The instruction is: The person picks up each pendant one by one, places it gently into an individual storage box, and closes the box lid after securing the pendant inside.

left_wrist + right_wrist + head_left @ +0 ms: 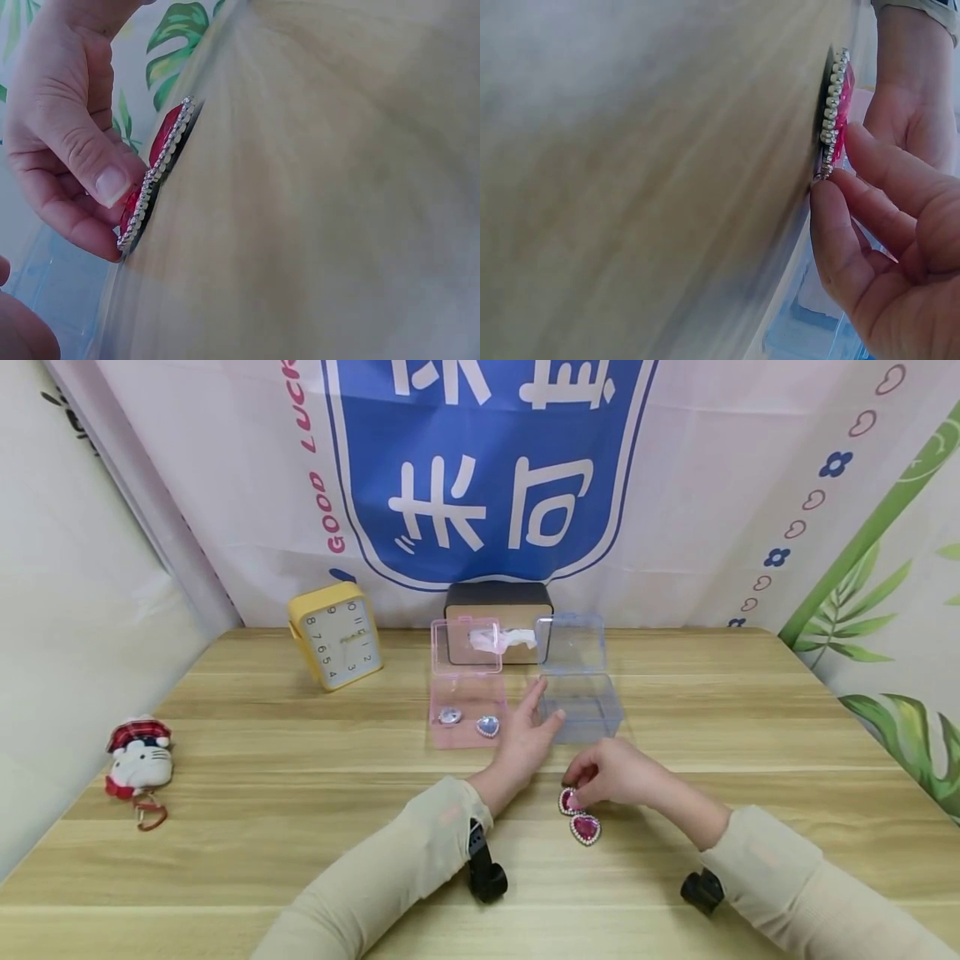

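My right hand point(621, 773) pinches the edge of a red heart-shaped gem point(567, 800) rimmed with small pearl-like beads. Just below it on the wood lies a second red heart gem point(586, 829) of the same kind, touching or nearly touching the first. Both show edge-on in the left wrist view, where thumb and fingers meet at the lower gem point(132, 217). My left hand point(522, 737) reaches forward with fingers extended beside the near-left corner of a clear blue box point(592, 728), whose lid is raised. Whether it touches the box cannot be told.
Left of the blue box, an open pink box point(467, 740) holds a round clear gem point(450, 716) and a pale blue heart gem point(488, 726). Behind stands a tissue box point(498, 596). A yellow clock point(337, 635) and a plush keychain point(141, 762) are farther left.
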`<state>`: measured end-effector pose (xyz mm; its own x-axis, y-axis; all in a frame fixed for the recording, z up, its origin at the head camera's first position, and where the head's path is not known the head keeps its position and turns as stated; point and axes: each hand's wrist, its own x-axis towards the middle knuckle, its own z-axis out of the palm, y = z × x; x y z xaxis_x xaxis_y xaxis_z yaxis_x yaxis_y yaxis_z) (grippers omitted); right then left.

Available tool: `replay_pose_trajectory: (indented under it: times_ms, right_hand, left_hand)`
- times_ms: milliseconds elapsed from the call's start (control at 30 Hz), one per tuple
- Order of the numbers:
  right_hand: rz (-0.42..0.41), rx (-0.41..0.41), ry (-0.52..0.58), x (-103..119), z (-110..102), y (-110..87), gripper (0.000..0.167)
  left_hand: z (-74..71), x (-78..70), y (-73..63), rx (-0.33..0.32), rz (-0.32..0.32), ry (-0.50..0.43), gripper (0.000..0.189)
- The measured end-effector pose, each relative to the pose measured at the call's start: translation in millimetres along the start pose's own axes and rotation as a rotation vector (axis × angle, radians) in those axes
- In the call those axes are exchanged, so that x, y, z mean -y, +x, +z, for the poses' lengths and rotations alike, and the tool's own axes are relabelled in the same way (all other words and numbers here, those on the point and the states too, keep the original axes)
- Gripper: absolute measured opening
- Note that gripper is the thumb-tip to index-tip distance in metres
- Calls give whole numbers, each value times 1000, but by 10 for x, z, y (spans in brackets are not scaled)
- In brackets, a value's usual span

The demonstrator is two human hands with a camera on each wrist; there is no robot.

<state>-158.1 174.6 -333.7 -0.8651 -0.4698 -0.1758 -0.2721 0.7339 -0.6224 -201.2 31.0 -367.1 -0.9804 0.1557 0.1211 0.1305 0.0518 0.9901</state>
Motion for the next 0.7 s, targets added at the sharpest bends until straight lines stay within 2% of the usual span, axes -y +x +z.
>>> replay_pose_trajectory:
  times_ms: [367,700]
  right_hand:
    - [-1,-10,-24,21,18,12,12]
    - [55,19,28,29,-1,26,12]
  left_hand:
    - [21,24,-19,-15,-44,3,58]
    - [43,39,-15,-33,-66,21,58]
